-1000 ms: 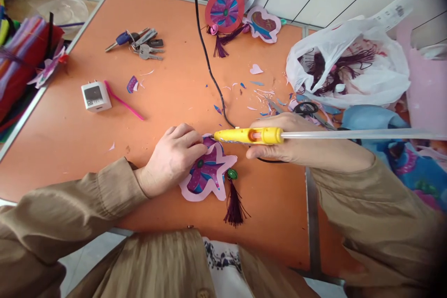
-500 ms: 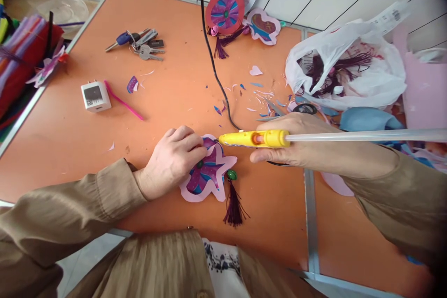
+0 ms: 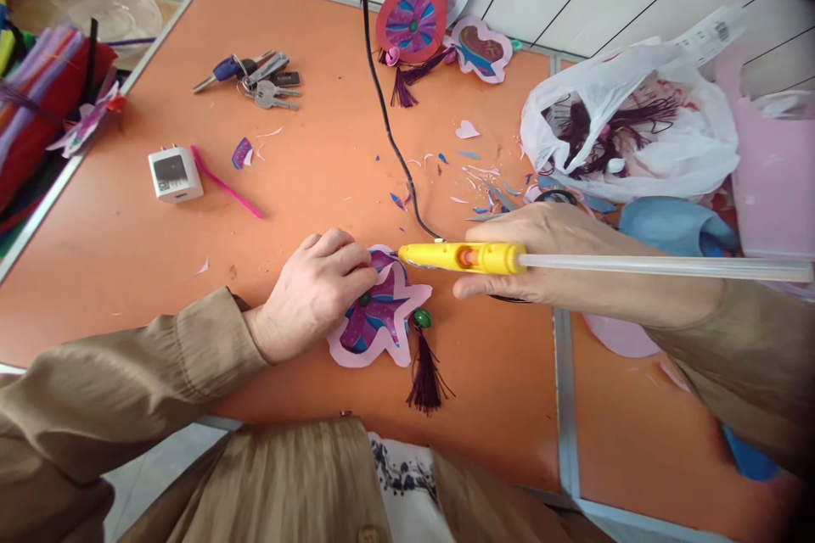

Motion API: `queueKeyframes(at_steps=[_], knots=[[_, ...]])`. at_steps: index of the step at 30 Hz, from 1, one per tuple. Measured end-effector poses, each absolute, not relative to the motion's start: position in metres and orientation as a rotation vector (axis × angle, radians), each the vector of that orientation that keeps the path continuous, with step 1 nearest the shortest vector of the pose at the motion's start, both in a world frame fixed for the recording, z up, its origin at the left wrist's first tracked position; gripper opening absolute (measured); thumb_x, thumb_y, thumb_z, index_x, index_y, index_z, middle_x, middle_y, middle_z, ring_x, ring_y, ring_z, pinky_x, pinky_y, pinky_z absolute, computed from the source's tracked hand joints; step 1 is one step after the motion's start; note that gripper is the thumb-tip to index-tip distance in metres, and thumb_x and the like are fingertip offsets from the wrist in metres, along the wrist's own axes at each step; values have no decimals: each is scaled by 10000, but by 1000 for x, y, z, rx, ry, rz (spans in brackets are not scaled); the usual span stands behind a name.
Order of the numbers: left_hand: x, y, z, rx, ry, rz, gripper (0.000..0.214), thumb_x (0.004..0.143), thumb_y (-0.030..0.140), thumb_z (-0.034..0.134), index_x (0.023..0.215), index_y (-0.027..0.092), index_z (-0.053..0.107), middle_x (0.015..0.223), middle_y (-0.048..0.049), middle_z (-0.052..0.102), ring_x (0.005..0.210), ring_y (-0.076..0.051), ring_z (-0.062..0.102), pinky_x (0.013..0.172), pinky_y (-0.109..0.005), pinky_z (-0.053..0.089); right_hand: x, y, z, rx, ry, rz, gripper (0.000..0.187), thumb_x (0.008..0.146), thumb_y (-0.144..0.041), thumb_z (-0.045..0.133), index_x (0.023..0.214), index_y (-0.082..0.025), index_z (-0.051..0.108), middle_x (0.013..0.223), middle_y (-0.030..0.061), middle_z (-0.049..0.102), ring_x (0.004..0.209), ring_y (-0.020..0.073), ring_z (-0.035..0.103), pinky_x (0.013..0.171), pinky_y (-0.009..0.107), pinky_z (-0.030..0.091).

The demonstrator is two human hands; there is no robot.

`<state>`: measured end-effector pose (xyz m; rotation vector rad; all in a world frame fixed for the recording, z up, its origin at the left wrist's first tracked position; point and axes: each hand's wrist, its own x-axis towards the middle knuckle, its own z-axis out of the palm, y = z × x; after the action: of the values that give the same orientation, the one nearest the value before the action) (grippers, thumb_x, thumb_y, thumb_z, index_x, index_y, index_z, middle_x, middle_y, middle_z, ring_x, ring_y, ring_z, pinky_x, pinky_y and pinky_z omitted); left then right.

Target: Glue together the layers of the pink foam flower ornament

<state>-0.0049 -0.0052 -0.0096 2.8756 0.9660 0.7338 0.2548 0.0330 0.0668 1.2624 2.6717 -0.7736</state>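
My right hand (image 3: 528, 259) is closed around a yellow hot glue gun (image 3: 471, 257), whose clear glue stick (image 3: 637, 265) runs out of its back to the right. The gun's nozzle points left and meets the upper edge of a pink-bordered purple paper flower (image 3: 385, 310). My left hand (image 3: 322, 293) holds the flower by its upper left part, fingers curled over it and partly hiding it. From the flower's right side a green bell (image 3: 422, 319) and a dark purple tassel (image 3: 429, 377) lie on the table.
On the orange table (image 3: 306, 144) are keys (image 3: 264, 81), a white charger (image 3: 175, 174), a pink pipe cleaner (image 3: 226, 182), scissors (image 3: 500, 202) and paper scraps. Finished paper ornaments (image 3: 413, 21) lean at the wall. A white plastic bag (image 3: 627, 127) holds tassels. The gun's black cord (image 3: 388, 114) hangs across.
The back end of the glue stick has swung down slightly, and my right forearm has shifted a little with it. My left hand and the flower stay put.
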Motion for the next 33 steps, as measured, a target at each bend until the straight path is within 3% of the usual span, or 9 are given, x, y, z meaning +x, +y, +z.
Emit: queueKeyframes(at_steps=[12,21,33], knots=[[-4,-5,-11,2870,975,726,200,955,173,485,894,172,675,858,-68,687,836,-201,529,687,-323,449,241,33,66,1329,2534,-823,557,804,-704,539,570,-224,382,474,-27,424,412,109,328,464,293,185],[-6,-5,-11,2859,950,715,188,926,133,507,871,174,682,890,-66,694,828,-206,516,660,-326,435,257,39,66,1466,2727,-868,539,796,-737,509,615,-231,470,496,-51,412,438,108,350,460,279,230],[-5,-8,-5,2914,952,751,244,967,165,454,834,165,659,796,-54,687,730,-180,489,612,-289,437,249,42,62,1165,2657,-802,600,833,-747,429,586,-205,366,522,-40,417,457,98,342,520,269,189]])
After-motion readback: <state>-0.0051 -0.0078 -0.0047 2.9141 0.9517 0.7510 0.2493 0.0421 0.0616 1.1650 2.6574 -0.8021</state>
